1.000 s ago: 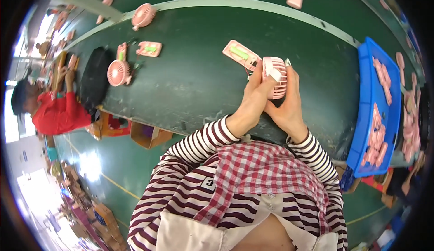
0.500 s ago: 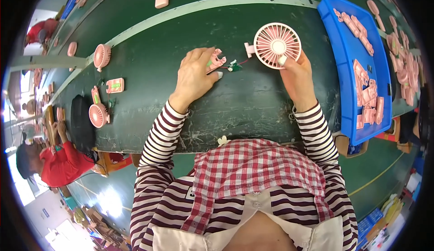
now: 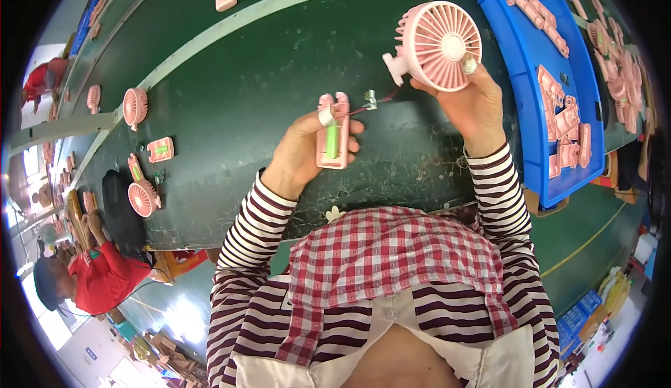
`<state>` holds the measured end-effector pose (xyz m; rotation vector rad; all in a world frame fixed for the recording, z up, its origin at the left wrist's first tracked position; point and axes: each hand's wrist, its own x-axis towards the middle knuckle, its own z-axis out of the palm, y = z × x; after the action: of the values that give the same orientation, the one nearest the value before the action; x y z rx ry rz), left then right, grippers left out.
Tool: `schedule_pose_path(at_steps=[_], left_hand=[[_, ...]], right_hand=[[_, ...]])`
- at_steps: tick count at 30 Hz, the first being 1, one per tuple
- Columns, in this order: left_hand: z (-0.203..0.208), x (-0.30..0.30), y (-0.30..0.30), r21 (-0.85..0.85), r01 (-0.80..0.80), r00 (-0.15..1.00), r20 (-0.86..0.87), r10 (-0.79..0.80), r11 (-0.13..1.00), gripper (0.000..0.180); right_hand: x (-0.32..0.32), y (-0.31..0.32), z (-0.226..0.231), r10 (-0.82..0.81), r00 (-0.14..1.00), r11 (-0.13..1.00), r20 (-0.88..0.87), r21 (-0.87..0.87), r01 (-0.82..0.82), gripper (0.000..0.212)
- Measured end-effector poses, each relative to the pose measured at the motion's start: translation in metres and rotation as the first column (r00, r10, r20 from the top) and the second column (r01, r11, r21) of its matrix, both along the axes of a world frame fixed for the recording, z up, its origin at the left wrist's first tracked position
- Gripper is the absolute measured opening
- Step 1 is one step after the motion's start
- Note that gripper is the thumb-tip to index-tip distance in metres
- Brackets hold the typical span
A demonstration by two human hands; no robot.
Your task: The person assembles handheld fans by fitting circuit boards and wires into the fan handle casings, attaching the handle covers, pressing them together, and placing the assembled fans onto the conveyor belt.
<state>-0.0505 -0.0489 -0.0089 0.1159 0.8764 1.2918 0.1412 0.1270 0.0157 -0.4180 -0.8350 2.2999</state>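
Note:
My right hand (image 3: 477, 108) grips a pink fan head (image 3: 447, 47) by its lower right rim, thumb on the front grille. A short neck sticks out at the fan head's lower left. My left hand (image 3: 300, 147) is closed around a pink handle shell (image 3: 334, 152), its hollow inside facing up with a green piece (image 3: 331, 140) in it. The left thumb presses near the shell's upper end. Thin dark red wires run between the shell and the fan head, with a small circuit board (image 3: 370, 99) hanging on them between my hands.
On the right stands a blue tray (image 3: 521, 108) with pink shell parts. Beyond it lies a heap of pink fans (image 3: 618, 73). More fan parts (image 3: 144, 198) lie at the left, near a black object (image 3: 122, 206). A person in red (image 3: 105, 279) sits at the far left.
My left hand has picked up and turned the handle shell, so its inside now shows. My right hand has lifted the fan head and tilted it. The view has shifted slightly.

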Motion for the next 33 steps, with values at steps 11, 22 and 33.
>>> schedule_pose_path(at_steps=[11, 22, 33], left_hand=[[0.009, 0.037, -0.001, -0.112, -0.142, 0.96, -0.26, 0.109, 0.983, 0.026], [0.024, 0.04, 0.001, -0.01, -0.026, 0.918, -0.397, 0.02, 1.0, 0.021], [0.024, 0.038, 0.006, 0.036, -0.092, 0.849, -0.519, 0.097, 0.995, 0.025]], right_hand=[[-0.02, -0.008, -0.007, 0.015, 0.991, 0.988, 0.13, 0.154, -0.036, 0.037], [-0.043, -0.012, -0.015, 0.086, 0.909, 0.953, 0.409, 0.231, -0.194, 0.037], [-0.047, -0.017, -0.014, 0.133, 0.919, 0.949, 0.371, 0.22, -0.226, 0.032]])
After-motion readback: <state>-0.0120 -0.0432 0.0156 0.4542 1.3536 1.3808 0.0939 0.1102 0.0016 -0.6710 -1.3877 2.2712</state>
